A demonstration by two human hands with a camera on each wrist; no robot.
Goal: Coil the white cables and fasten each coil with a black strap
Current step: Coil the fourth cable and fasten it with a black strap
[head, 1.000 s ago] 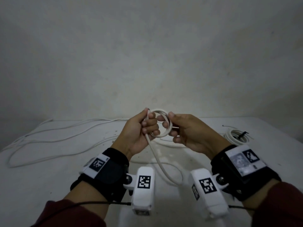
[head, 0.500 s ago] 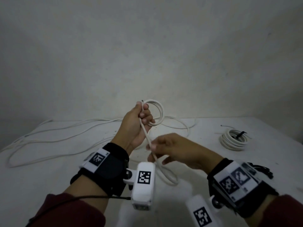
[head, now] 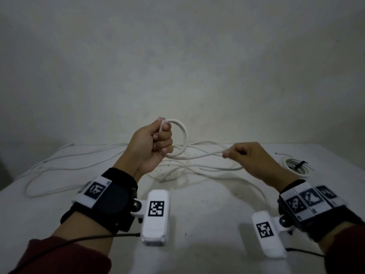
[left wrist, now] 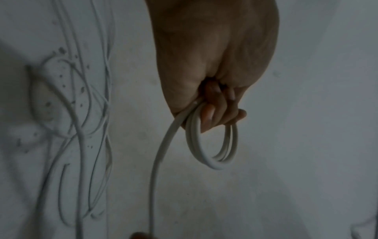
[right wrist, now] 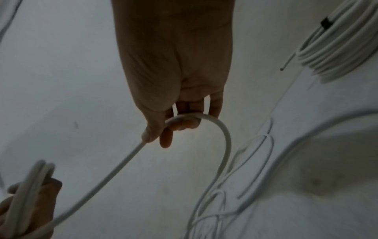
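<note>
My left hand point(head: 156, 141) is raised above the table and grips a small coil point(head: 182, 138) of white cable, two or three loops, also seen in the left wrist view as a coil point(left wrist: 214, 145) hanging from curled fingers point(left wrist: 220, 113). A taut stretch of cable point(head: 201, 156) runs from the coil to my right hand point(head: 245, 157), which pinches it between thumb and fingers off to the right. In the right wrist view the cable point(right wrist: 204, 119) bends over the right hand's fingers point(right wrist: 184, 126). The loose rest of the cable point(head: 59, 167) sprawls across the table.
A finished white coil point(head: 296, 168) bound with a black strap point(head: 299, 165) lies at the table's right side, also seen as a coil point(right wrist: 343, 45) in the right wrist view. The white table point(head: 197, 224) ends at a plain wall behind.
My right hand let go of the coil, dropped, then slid right along the cable, pulling out a length. My left hand lifted the coil slightly and keeps holding it.
</note>
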